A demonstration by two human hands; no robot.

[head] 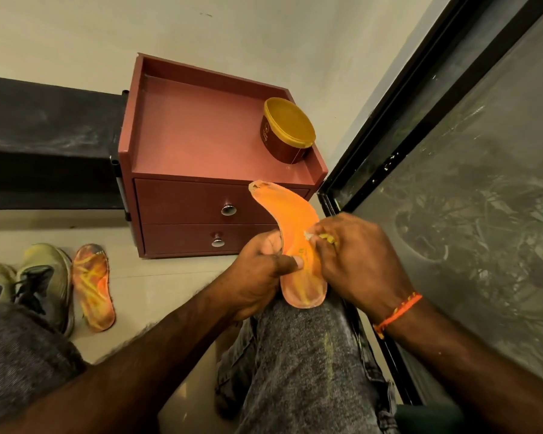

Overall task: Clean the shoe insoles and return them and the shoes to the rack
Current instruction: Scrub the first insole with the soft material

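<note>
Cleaning looks midway: the left hand (264,270) grips one orange insole (298,245) while the right hand (355,258) pinches a small scrap against it, the second insole (93,286) and shoes (41,277) waiting on the floor, unracked.

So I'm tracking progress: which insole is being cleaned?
The bent orange insole gripped by both hands over the knee; the other insole lies untouched on the floor beside the shoes.

Home, prob. entryway or room corner: tiled floor (157,286) w/ worn shoes (41,277) beside a small maroon two-drawer cabinet (201,145), plain painted wall (264,36), black-framed glass door (452,151) alongside, yellow-lidded tub (287,130) on cabinet.
</note>
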